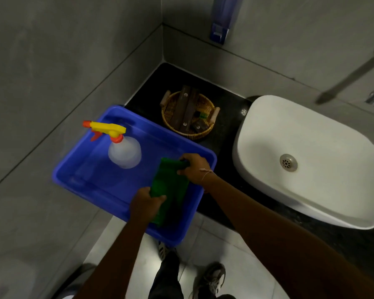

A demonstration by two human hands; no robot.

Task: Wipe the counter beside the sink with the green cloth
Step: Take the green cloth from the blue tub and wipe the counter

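The green cloth (168, 186) hangs stretched over the right side of a blue plastic tub (91, 169). My right hand (194, 168) grips the cloth's far end and my left hand (146, 202) grips its near end. The black counter (222, 117) runs from the tiled corner to the white sink (333, 147). The tub rests on the counter's left end and juts out past its front edge.
A clear spray bottle (123, 151) with a yellow and orange trigger stands in the tub. A wicker basket (189, 114) holding dark packets sits on the counter behind the tub. A blue dispenser (219, 33) hangs on the wall. A tap (354, 74) reaches over the sink.
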